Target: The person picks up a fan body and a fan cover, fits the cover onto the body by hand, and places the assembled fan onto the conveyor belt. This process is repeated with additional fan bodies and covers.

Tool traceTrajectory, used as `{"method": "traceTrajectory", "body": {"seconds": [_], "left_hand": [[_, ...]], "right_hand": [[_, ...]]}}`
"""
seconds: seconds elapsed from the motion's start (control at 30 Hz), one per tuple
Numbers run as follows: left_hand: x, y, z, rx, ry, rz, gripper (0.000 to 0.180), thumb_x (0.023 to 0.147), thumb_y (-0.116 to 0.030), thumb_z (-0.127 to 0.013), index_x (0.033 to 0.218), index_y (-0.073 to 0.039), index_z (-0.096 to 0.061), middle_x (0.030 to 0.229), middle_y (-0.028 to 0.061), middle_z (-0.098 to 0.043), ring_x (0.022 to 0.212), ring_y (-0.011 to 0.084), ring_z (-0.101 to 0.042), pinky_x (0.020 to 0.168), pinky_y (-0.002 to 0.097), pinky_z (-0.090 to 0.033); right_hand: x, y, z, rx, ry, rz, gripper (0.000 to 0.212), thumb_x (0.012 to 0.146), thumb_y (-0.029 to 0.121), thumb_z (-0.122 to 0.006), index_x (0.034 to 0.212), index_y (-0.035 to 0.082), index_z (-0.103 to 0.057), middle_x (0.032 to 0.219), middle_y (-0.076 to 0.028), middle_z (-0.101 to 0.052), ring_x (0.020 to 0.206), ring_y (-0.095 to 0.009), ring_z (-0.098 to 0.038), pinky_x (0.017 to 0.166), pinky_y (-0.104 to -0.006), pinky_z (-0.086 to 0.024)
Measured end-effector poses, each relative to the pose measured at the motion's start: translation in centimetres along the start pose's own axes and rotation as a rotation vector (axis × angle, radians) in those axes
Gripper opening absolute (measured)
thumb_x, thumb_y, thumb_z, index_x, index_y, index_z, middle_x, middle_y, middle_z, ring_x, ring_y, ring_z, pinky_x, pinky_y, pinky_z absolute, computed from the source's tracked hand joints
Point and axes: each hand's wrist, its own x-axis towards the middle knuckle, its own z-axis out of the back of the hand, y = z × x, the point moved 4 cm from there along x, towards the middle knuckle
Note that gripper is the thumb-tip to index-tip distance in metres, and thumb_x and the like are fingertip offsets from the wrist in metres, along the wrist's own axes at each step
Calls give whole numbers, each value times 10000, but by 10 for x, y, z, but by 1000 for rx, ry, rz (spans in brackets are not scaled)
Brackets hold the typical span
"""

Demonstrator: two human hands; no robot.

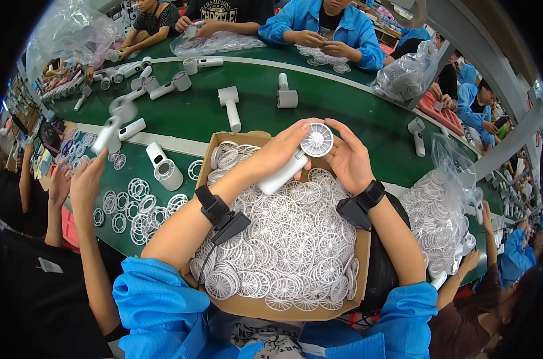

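Observation:
Above a cardboard box [229, 305] I hold a white handheld fan [281, 175] between both hands. Its round head, with a spoked white grille [317, 140] on it, faces up, and its handle slants down to the left. My left hand [283, 147] is closed round the neck and left side of the head. My right hand [352, 160] grips the head from the right, fingers curled at its rim. Heaped in the box under my hands are many white round grilles [283, 233]. Part of the handle lies behind my left fingers.
Several fans, such as this one [228, 107], lie on the green conveyor [319, 78]. White rings [138, 188] and a fan [165, 173] rest to the left. A clear bag of grilles [436, 221] stands at the right. Co-workers sit on both sides and opposite; a blurred fan [108, 136] is near a co-worker's hand.

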Motion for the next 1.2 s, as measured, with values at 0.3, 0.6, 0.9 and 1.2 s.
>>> {"method": "traceTrajectory", "body": {"seconds": [0.3,0.6,0.9,1.2], "left_hand": [[-2,-1,-4,82,67,20,485,998,-447,-237,1375,-153,-325,721,80,-577,525,130,-557,488,242,-476],[-8,-2,-12,61,152,60,486,991,-433,-304,1365,-125,-336,885,66,-571,630,109,-588,482,234,-496],[-8,13,-20,66,226,156,515,993,-458,-233,1396,-147,-311,773,73,-579,556,122,-569,495,234,-482],[-8,18,-40,-2,261,39,546,986,-480,-254,1406,-133,-301,717,85,-590,515,127,-572,487,219,-488]], "right_hand": [[0,0,2,3,-4,-47,414,977,267,-364,1302,12,-383,1241,-183,-525,1122,-263,-542,966,-396,-430],[0,-5,-4,12,54,-130,572,975,473,-269,1327,30,-352,1299,-229,-463,1190,-321,-488,999,-452,-403],[-5,-5,-16,158,212,-214,763,919,637,-190,1408,56,-260,1385,-308,-329,1304,-369,-352,1067,-490,-304],[-7,0,-18,375,218,-200,794,898,669,-204,1431,81,-232,1427,-320,-234,1330,-410,-282,1076,-523,-264]]}}
